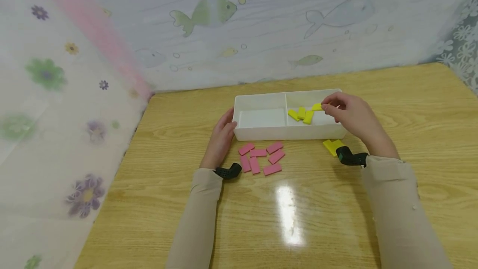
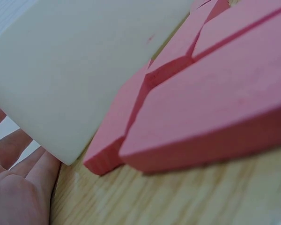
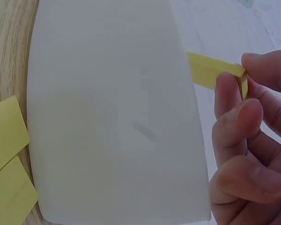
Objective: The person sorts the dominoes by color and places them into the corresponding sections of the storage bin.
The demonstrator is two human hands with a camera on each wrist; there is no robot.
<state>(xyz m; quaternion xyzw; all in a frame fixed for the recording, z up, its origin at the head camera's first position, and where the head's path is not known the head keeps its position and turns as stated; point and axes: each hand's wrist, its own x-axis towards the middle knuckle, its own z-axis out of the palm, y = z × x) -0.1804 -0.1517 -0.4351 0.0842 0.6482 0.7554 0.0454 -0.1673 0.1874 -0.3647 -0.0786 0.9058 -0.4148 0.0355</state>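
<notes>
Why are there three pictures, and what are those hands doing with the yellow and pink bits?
There's no robot here, just a person's two bare hands. The big picture comes from a camera on the person's head, looking down. The other two come from small black cameras worn on the wrists, so things look very close. The left hand touches one end of a white box. The right hand pinches a yellow piece at the right compartment, where other yellow pieces lie. On the table, pink pieces and more yellow ones lie in front of the box.
</notes>
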